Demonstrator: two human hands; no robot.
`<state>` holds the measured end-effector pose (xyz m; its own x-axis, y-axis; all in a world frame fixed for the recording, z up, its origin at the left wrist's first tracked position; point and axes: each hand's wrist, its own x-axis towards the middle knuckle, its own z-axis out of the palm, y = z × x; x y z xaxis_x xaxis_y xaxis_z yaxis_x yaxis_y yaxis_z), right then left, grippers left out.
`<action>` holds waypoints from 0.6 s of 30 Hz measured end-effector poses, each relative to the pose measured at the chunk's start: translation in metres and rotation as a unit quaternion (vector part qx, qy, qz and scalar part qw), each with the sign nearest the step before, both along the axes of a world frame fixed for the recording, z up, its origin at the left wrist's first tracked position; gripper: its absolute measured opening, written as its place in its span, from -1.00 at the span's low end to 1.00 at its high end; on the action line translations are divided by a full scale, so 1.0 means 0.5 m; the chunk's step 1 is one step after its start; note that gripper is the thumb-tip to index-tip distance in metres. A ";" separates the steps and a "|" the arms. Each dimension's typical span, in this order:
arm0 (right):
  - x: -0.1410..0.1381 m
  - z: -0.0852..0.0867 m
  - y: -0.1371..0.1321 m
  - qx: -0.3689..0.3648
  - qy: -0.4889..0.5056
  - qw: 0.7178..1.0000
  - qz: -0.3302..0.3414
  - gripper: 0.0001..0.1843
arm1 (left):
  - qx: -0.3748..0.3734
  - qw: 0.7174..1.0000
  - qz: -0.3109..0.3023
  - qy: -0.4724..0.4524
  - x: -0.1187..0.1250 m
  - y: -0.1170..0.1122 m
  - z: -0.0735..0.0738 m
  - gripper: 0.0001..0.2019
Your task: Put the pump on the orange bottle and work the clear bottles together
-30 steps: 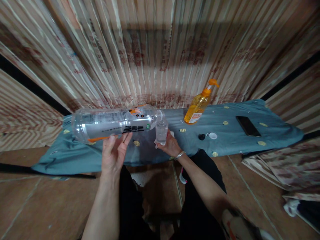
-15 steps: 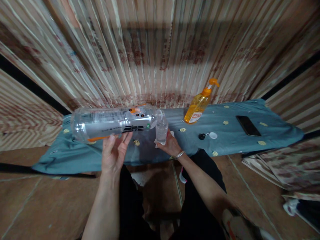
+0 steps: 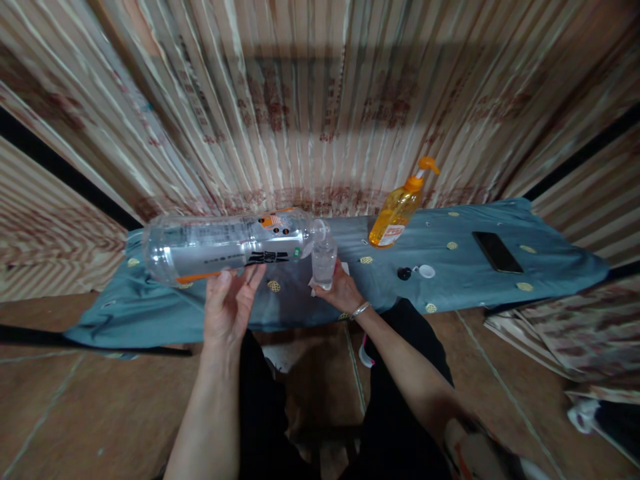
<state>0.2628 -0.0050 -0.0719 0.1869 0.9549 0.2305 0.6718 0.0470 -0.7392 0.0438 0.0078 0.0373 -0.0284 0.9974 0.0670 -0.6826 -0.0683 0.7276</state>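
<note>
My left hand (image 3: 233,303) supports a large clear plastic bottle (image 3: 225,248) from below, its fingers bent against the silver and orange label. The bottle lies nearly level, its neck pointing right at the top of a small clear bottle (image 3: 324,261). My right hand (image 3: 341,288) is closed around the lower part of that small bottle and keeps it roughly upright. Clear liquid seems to be inside it. Something white, like a tissue, shows by my right fingers. Whether liquid flows between the two mouths is too fine to tell.
A pump bottle (image 3: 395,212) of orange liquid stands at the back of the narrow table with a teal cloth (image 3: 305,313). To its right are a small black cap (image 3: 404,273), a white cap (image 3: 427,271) and a phone (image 3: 497,252). A striped curtain (image 3: 310,120) hangs behind.
Hardly anything differs. The large bottle has turned very slightly in my left hand, and both hands stay in the same place.
</note>
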 end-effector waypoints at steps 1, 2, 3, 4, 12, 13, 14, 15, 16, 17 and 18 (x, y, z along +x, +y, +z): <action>0.000 0.001 0.000 -0.002 0.000 1.000 0.000 -0.10 | 0.001 1.000 -0.002 -0.002 -0.001 0.000 -0.001 -0.64; 0.000 0.002 0.000 -0.003 0.000 1.000 0.001 -0.10 | 0.000 1.000 -0.002 -0.003 -0.001 0.001 -0.001 -0.64; 0.000 0.003 -0.001 -0.003 0.001 1.000 0.003 -0.09 | -0.003 1.000 -0.002 -0.004 -0.001 0.001 -0.001 -0.63; 0.000 0.004 -0.001 -0.002 0.003 1.000 0.006 -0.09 | -0.006 1.000 -0.001 -0.004 -0.001 0.001 0.000 -0.63; 0.000 -0.001 -0.001 0.012 0.010 1.000 0.005 -0.14 | -0.020 1.000 0.004 -0.008 0.002 -0.001 0.004 -0.62; 0.000 -0.002 -0.001 0.015 0.010 1.000 0.007 -0.13 | -0.019 1.000 0.005 -0.007 0.002 -0.002 0.003 -0.62; 0.000 -0.003 -0.001 0.018 0.010 1.000 0.007 -0.13 | -0.017 1.000 0.005 -0.007 0.002 -0.002 0.002 -0.62; 0.000 -0.004 -0.001 0.021 0.009 1.000 0.008 -0.12 | -0.014 1.000 0.004 -0.006 0.002 -0.001 0.001 -0.63; 0.001 -0.005 -0.001 0.022 0.008 1.000 0.008 -0.12 | -0.010 1.000 0.002 -0.005 0.002 -0.001 0.001 -0.63; 0.001 -0.006 -0.001 0.022 0.006 1.000 0.008 -0.12 | -0.008 1.000 0.001 -0.005 0.002 -0.001 0.001 -0.63; 0.001 -0.007 -0.001 0.022 0.005 1.000 0.007 -0.12 | -0.007 1.000 0.002 -0.006 0.002 -0.001 0.000 -0.64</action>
